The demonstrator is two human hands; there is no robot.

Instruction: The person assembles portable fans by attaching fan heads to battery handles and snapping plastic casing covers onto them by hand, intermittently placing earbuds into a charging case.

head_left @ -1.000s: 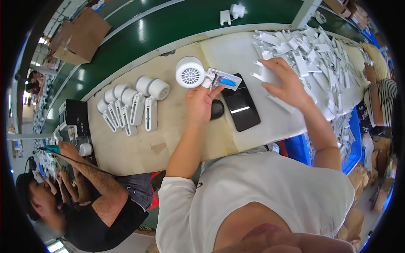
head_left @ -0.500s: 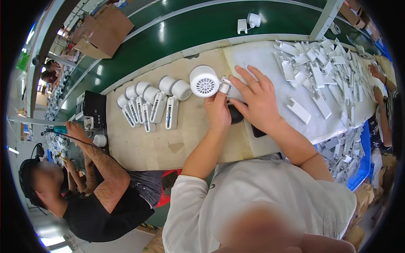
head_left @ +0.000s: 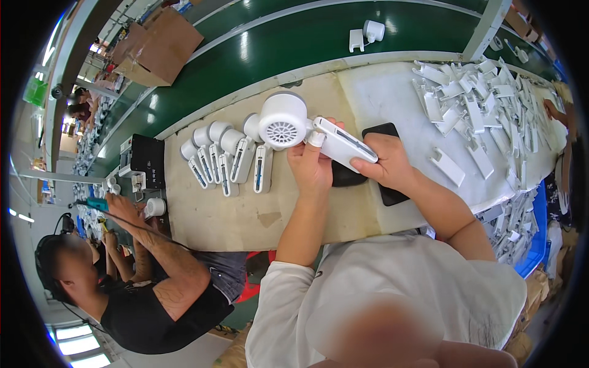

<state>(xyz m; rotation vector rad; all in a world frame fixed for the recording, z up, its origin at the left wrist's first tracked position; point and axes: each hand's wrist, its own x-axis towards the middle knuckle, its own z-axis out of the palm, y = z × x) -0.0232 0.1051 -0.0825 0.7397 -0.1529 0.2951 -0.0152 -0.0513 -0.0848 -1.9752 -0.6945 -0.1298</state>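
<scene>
In front of me, over the table, I hold a white handheld device with a drum-shaped, grilled head (head_left: 283, 122); its kind is not certain. My left hand (head_left: 310, 165) grips it at the neck where head and handle meet. The far end of its slotted handle (head_left: 343, 147) is pinched between the thumb and fingers of my right hand (head_left: 389, 162). Several similar devices (head_left: 230, 162) stand in a cluster to the left, heads away from me and handles toward me. Beneath my hands lie a dark rounded object (head_left: 347, 175) and a black flat rectangular object (head_left: 392, 195).
A heap of white handle shells (head_left: 472, 104) covers the table's right side, with one loose shell (head_left: 448, 167) nearer me. More parts fill a blue bin (head_left: 538, 227) below. A green conveyor (head_left: 276, 55) runs behind. At left, a co-worker (head_left: 147, 294) sits by a black box (head_left: 146, 161).
The device's handle has come into view, angled to the right from the head. My right hand, earlier spread flat beside the neck, has closed on the handle's end.
</scene>
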